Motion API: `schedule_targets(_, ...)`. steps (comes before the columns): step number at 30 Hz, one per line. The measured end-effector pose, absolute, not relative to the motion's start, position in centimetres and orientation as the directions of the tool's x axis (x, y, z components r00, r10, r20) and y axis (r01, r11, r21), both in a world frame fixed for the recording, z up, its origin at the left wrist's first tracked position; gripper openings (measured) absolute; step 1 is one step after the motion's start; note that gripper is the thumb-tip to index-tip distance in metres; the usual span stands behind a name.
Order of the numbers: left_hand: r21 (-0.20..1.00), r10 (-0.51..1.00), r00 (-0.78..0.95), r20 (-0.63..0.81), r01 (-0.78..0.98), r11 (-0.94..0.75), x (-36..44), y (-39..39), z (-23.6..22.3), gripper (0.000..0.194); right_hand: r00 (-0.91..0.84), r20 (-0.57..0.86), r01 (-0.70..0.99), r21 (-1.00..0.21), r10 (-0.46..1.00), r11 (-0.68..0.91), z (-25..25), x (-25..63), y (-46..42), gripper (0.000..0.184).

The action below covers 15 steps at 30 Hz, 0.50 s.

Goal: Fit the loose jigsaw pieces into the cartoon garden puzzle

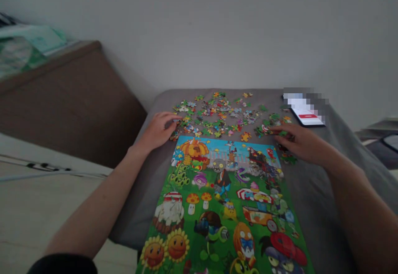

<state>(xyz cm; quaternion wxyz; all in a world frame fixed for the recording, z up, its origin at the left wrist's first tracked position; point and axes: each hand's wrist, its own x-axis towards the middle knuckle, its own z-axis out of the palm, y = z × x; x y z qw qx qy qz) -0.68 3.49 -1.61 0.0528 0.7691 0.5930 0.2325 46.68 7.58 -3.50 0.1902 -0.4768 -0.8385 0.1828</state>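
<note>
A picture sheet [199,207] printed with cartoon plants and zombies lies flat in front of me. Beyond its far edge, loose jigsaw pieces [217,108] are scattered in a wide heap. My left hand [159,129] rests at the heap's left side, fingertips among the pieces, with thumb and index finger apart. On the right, my right hand [295,141] reaches in over a few jigsaw pieces [264,129], its thumb and index finger also apart. Pieces lie under and beside its fingers. Whether either hand touches a particular piece is too small to tell.
A grey cloth-covered surface [314,191] carries the sheet and pieces. At its back right lies a phone [306,112] with a lit screen, partly blurred. A brown cabinet [81,95] with packages on top stands left. A cable [52,172] runs below it. A pale wall closes the back.
</note>
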Motion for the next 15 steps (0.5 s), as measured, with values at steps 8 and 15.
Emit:
schedule_targets(8,0.313,0.923,0.317,0.217,0.873,-0.373,-0.4,3.6,-2.2,0.032,-0.442,0.188,0.740,-0.477,0.877,0.475,-3.3,45.7,7.5,0.036)
schedule_targets(15,0.261,0.938,0.336,0.078,0.902,-0.345,0.1,3.2,-2.4,0.034,-0.424,0.209,0.741,-0.479,0.881,0.470,-3.4,45.1,7.2,0.036)
